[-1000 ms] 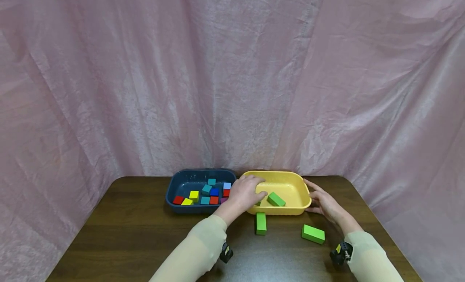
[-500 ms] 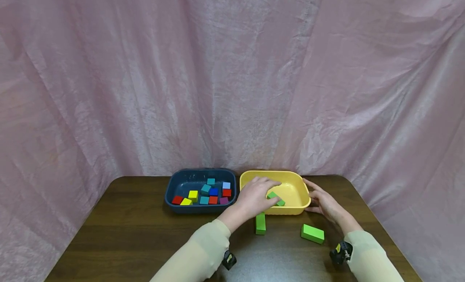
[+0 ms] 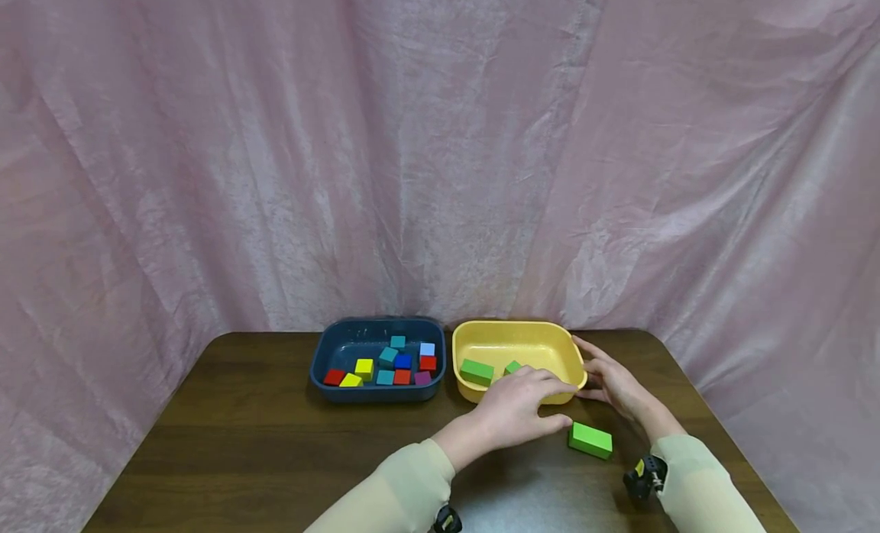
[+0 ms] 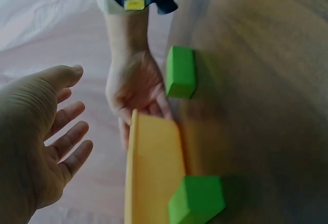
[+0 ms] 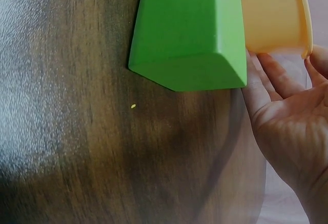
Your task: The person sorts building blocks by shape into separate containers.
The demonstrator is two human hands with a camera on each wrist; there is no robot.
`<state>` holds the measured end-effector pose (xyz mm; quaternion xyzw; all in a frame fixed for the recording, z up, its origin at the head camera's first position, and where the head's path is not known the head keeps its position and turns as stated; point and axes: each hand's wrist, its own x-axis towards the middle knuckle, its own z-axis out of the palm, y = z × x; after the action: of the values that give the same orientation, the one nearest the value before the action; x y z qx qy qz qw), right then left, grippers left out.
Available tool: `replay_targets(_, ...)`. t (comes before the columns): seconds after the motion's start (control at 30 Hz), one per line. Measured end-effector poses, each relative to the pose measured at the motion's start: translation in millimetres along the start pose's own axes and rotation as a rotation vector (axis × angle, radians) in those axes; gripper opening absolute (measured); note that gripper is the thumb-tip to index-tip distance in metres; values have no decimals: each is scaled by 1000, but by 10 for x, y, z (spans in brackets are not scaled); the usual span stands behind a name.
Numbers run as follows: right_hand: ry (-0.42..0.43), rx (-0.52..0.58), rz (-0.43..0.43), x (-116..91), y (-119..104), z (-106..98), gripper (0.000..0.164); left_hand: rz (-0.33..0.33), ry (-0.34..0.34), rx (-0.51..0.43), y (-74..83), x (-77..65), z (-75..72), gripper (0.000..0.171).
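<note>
My left hand (image 3: 519,411) hovers over the front edge of the yellow tub (image 3: 512,329), fingers extended, thumb apart. In the left wrist view, nothing lies between the fingers and thumb of the left hand (image 4: 36,137). Just beyond the thumb, a bright green block (image 3: 590,440) rests on the table. A second loose green block (image 4: 196,198) stands beside the tub; the left hand covers it in the head view. My right hand (image 3: 619,388) touches the tub's right end with nearly straight fingers. Inside the tub are a green block (image 3: 477,371) and another, partly hidden green block (image 3: 512,366).
Left of the yellow tub stands a dark blue tub (image 3: 376,394) with several small coloured cubes in it. Both tubs sit near the back of the brown wooden table (image 3: 241,441). Behind them hangs a pink curtain (image 3: 385,174).
My left hand has moved right and toward me from above the yellow tub, uncovering the green block at its left and covering the one in front. The right hand stays at the tub's end.
</note>
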<state>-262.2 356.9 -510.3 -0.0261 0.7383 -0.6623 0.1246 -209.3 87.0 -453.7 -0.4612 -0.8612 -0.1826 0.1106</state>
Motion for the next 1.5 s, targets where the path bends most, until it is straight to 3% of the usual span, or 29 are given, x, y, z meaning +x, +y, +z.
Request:
replay_targets(0.37,9,-5,-3,-9,9,3,66,-29,-127,-1,125,-26,329,43)
replay_targets(0.87,21,-6,1,-7,6,1,66,-194,-152,47,175,90,733,48)
replay_targets(1.1,10,5,4,5,22,3,66,-242,-151,54,234,161,843,50)
replay_targets(1.5,13,7,3,-2,17,-5,66,-257,-153,85,280,222,931,48)
